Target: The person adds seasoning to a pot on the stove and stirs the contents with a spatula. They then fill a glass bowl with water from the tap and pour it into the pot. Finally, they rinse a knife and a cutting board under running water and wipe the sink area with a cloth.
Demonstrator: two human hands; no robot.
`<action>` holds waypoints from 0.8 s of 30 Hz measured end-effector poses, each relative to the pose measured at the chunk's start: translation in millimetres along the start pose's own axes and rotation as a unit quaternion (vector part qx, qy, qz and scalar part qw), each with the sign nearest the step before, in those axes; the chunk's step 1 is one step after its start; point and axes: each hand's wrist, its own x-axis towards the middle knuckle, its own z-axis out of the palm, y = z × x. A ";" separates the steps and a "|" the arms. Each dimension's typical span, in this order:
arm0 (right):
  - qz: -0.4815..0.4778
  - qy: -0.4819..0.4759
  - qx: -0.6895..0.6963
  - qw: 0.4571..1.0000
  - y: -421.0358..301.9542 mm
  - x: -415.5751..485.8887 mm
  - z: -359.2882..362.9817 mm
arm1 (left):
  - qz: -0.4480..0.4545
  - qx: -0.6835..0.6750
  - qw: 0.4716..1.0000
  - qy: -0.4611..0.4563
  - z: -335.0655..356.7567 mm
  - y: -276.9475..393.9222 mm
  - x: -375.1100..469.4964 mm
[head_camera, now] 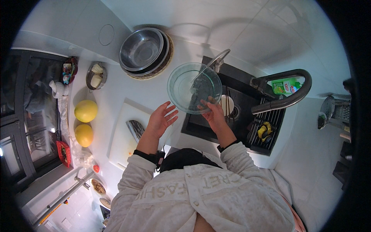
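A clear, greenish bowl [181, 87] is over the left part of the black sink [200, 123] and the white counter beside it. My right hand [214, 113] grips its near right rim, with fingers seen through the wall. My left hand [163, 120] is apart from the bowl, fingers spread and holding nothing. The tip of a slim curved tap [216, 59] reaches over the bowl; I cannot tell whether water runs. In the sink are a small white bowl [226, 105] and thin dark sticks like chopsticks [229, 100]. Left of me, a knife [135, 130] lies on a white cutting board [118, 145].
Stacked metal basins [142, 50] stand on a woven mat at the back. A large dark faucet [278, 105] arches over the sink's right side, by a green bottle [282, 86]. A yellow-black cloth [264, 130] lies on the rack. Two yellow fruits [86, 111] sit far left.
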 end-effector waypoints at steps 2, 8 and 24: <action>0.000 -0.005 -0.003 1.000 -0.4 0.2 -1.1 | -0.001 -0.001 1.000 0.000 0.1 -0.4 -0.2; 0.001 0.017 -0.020 1.000 -1.4 1.4 -1.0 | 0.000 0.000 1.000 0.013 0.9 -1.3 -1.0; -0.011 0.006 -0.020 1.000 -2.8 1.5 -4.4 | -0.008 -0.003 1.000 0.009 1.6 0.2 2.0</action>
